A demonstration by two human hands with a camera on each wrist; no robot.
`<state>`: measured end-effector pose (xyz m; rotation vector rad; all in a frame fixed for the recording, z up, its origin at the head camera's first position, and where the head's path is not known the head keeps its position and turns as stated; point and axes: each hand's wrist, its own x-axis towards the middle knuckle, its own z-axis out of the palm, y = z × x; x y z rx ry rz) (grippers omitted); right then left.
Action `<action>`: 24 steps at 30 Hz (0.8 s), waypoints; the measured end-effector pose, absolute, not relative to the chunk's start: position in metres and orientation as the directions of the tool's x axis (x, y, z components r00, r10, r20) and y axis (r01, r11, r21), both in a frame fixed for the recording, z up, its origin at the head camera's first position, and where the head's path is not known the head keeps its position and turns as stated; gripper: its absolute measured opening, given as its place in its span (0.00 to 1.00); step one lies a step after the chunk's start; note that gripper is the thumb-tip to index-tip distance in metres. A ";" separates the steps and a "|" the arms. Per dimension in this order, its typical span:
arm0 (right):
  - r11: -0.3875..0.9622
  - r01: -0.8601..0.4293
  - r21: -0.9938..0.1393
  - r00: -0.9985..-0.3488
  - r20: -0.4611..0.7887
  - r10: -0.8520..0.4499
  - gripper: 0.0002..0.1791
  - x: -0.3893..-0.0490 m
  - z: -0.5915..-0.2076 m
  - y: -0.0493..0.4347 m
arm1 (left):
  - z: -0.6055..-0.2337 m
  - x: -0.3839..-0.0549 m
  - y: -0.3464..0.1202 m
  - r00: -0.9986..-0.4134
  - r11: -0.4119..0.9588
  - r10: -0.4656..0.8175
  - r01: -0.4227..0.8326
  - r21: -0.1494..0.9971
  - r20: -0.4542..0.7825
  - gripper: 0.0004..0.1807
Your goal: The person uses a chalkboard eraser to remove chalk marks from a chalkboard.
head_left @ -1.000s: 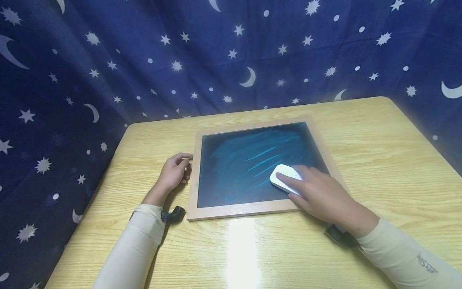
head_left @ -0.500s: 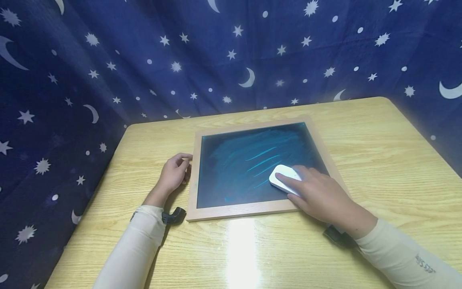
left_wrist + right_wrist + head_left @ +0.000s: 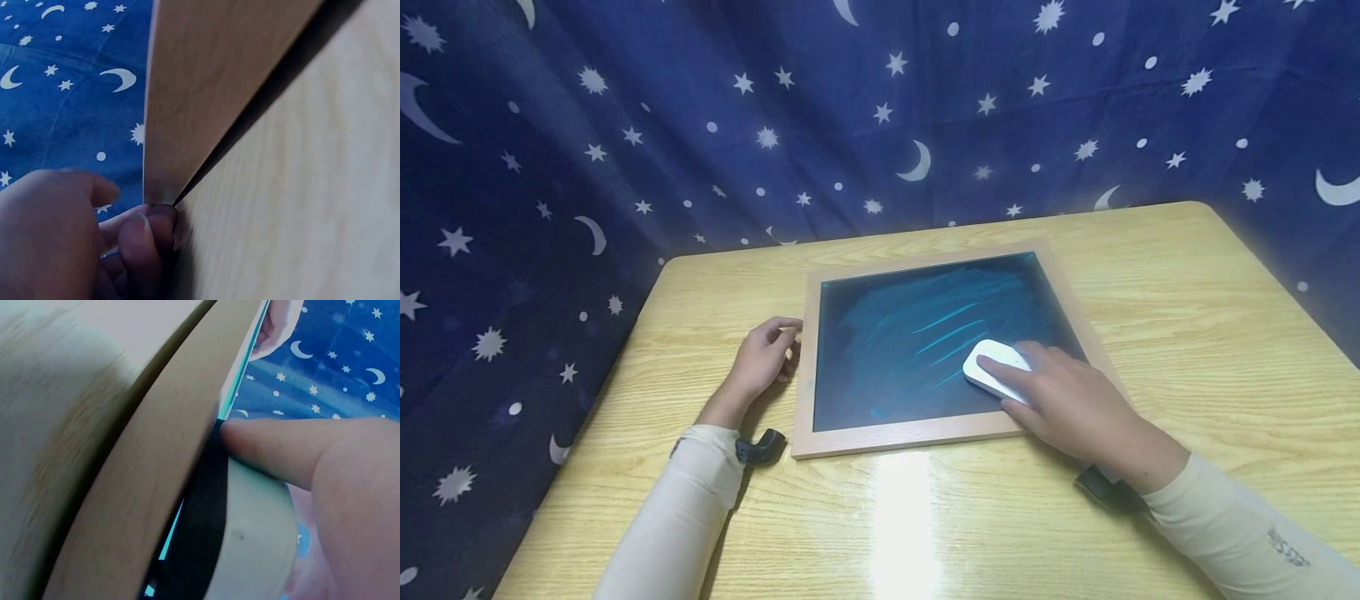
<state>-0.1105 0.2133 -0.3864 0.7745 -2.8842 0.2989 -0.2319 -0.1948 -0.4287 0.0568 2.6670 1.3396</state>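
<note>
A small chalkboard [image 3: 872, 358] in a light wooden frame [image 3: 902, 435] lies on the table, its dark surface smeared with blue-green and crossed by several slanted chalk strokes. On its lower right part, my right hand [image 3: 1075, 404] grips a white eraser [image 3: 997, 352], index finger laid along the top and thumb at the near side. The right wrist view shows the eraser's black underside layer [image 3: 197, 544] against the board, beside the frame. At the left, my relaxed left hand [image 3: 763, 360] has its fingertips at the frame's left edge, fingers loosely bent.
The board rests on a yellow wood-grain table [image 3: 1172, 333] with rounded far corners. A dark blue curtain [image 3: 820, 100] with stars and moons hangs behind and to the left. Black wrist mounts [image 3: 762, 447] sit at both pale sleeves [image 3: 670, 517].
</note>
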 end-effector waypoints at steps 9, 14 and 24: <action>0.842 -0.521 -0.138 -0.847 0.206 -0.490 0.32 -0.110 -0.386 0.213 | -0.424 -0.232 -0.191 -0.980 0.672 0.159 0.019 0.740 -0.120 0.34; 0.845 -0.517 -0.139 -0.850 0.201 -0.487 0.33 -0.109 -0.386 0.213 | -0.423 -0.230 -0.189 -0.978 0.713 0.172 0.040 0.700 -0.119 0.37; 0.865 -0.479 -0.150 -0.873 0.184 -0.451 0.33 -0.110 -0.385 0.214 | -0.421 -0.229 -0.184 -0.981 0.776 0.162 0.058 0.628 -0.109 0.39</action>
